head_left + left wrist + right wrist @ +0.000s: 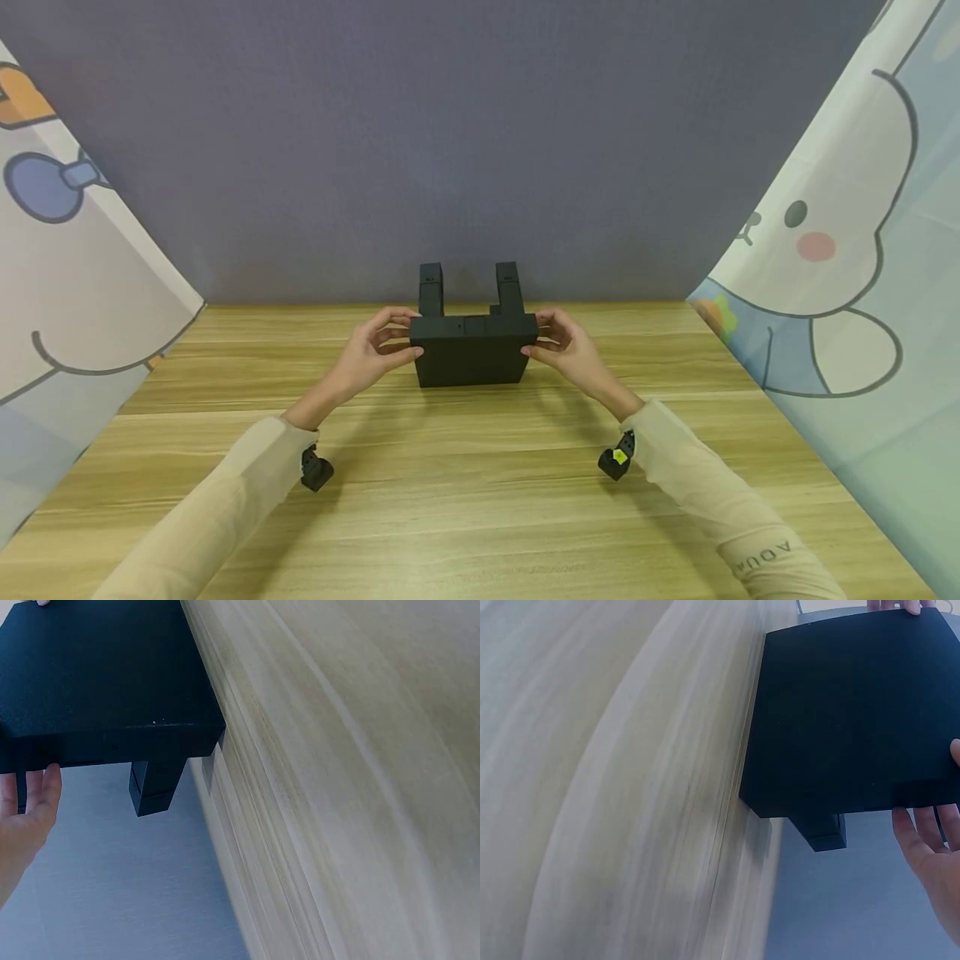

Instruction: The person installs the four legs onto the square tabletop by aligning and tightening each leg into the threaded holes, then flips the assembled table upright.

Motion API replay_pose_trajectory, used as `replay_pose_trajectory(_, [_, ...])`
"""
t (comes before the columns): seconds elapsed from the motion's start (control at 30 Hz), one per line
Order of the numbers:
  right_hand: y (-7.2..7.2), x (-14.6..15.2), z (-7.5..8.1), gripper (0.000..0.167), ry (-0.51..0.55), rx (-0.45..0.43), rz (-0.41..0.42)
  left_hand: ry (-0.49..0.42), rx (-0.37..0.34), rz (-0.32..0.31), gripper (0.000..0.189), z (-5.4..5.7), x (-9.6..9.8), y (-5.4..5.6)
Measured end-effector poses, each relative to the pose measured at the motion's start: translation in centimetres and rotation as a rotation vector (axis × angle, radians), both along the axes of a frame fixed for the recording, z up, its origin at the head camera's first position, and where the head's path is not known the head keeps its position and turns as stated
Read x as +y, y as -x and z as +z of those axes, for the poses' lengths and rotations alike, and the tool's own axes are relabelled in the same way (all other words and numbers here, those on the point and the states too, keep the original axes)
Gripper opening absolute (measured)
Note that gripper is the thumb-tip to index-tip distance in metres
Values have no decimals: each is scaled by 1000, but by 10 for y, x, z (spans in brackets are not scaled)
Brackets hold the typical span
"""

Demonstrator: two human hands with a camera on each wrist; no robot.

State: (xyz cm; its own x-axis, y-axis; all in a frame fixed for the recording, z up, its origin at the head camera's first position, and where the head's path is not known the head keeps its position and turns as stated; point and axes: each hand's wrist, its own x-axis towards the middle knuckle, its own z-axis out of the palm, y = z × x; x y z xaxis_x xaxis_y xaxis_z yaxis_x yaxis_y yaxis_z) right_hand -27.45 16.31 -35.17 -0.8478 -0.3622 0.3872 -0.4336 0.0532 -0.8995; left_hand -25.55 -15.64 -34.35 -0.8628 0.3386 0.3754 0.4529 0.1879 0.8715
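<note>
A small black table (472, 354) is turned on its side, its flat top facing me and its legs (507, 287) pointing at the back wall. Its lower edge appears to rest on the wooden surface. My left hand (372, 350) grips its left side, thumb on the top's face and fingers behind. On the opposite side, my right hand (567, 348) holds it the same way. Another leg (156, 787) shows close to the wood in the left wrist view. The right wrist view shows the broad black top (855, 712) with fingers at both side edges.
The wooden tabletop (465, 500) stretches out in front of me. A grey-blue panel (465, 150) rises behind it. Cartoon-printed cloths hang at the left (82, 275) and right (832, 250). Each wrist wears a small black camera (316, 469).
</note>
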Motion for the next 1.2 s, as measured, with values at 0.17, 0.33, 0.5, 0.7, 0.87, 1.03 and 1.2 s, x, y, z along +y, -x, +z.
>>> replay_pose_trajectory(0.17, [1, 0, 1, 47, -1, -6, -6, 1, 5, -9, 47, 2, 0, 2])
replay_pose_trajectory(0.33, [1, 1, 3, 45, -15, -13, -13, 2, -14, -7, 47, 5, 0, 1])
replay_pose_trajectory(0.5, [1, 1, 4, 45, -25, -20, -15, 4, -25, -6, 47, 6, 0, 0])
replay_pose_trajectory(0.7, [-1, 0, 6, 46, -56, -42, -21, 4, -53, -11, 47, 6, -1, 0])
replay_pose_trajectory(0.87, [-2, 1, 6, 47, -78, -67, -33, 1, -100, -22, 47, 7, -2, 0])
replay_pose_trajectory(1.03, [-2, 2, 5, 47, -85, -81, -46, -5, -135, -21, 48, 6, -2, 0])
replay_pose_trajectory(1.2, [-2, 1, 4, 48, -60, -104, -48, -8, -150, -15, 48, 6, -1, 0])
